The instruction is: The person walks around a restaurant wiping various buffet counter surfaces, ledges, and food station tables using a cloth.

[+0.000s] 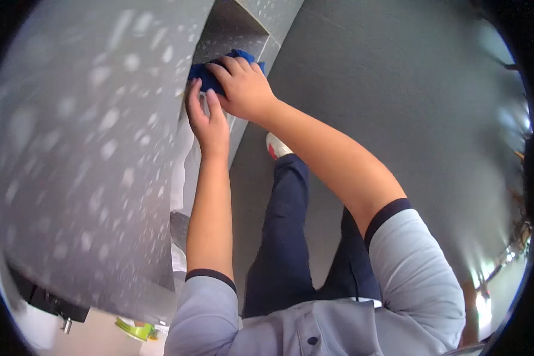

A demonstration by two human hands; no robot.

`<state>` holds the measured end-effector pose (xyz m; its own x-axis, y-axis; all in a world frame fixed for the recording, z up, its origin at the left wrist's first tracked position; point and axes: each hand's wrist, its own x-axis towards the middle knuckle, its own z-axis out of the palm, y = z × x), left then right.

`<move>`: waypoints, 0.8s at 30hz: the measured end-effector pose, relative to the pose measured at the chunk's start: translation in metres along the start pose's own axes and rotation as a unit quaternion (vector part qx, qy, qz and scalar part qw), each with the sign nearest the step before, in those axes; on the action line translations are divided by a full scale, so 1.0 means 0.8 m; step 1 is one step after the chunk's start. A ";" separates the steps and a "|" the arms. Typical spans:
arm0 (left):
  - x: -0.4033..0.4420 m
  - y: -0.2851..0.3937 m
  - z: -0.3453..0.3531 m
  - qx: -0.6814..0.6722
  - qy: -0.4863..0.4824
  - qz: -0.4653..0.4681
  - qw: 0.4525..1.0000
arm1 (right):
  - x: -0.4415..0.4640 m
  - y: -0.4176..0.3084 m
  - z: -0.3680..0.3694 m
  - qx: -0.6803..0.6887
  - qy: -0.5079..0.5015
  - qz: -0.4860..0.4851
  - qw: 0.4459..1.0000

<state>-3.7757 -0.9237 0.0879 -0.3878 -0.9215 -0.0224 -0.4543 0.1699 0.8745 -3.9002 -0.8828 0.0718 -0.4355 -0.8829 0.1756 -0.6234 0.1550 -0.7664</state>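
A crumpled blue cloth lies at the opening of a recess in the speckled grey unit. My right hand is over the cloth, its curled fingers pressing into it. Just below, my left hand reaches up along the edge of the unit. Its thumb and fingers are apart, and the fingertips come up to the cloth's lower edge. Folds under my right palm are hidden.
A large speckled grey surface fills the left side. The recess has tiled edges. Dark grey floor extends to the right. A white shoe stands below my right forearm. A bright green object is at the lower left.
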 end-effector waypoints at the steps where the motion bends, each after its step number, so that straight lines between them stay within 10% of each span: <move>1: 0.025 -0.022 0.011 0.001 0.011 0.042 0.999 | 0.009 0.019 0.026 -0.027 -0.007 -0.019 0.999; 5: 0.069 -0.050 0.038 0.168 -0.111 0.093 0.975 | 0.023 0.062 0.081 -0.101 -0.082 -0.102 0.986; 24: 0.180 -0.099 0.078 0.093 0.054 0.155 0.982 | 0.132 0.114 0.120 -0.070 -0.023 -0.232 0.970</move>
<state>-3.8457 -1.0481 -0.0149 -0.4471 -0.8457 0.2915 -0.4705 0.4995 0.7275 -3.9406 -1.0046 -0.0386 -0.0609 -0.8902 0.4514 -0.8288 -0.2070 -0.5199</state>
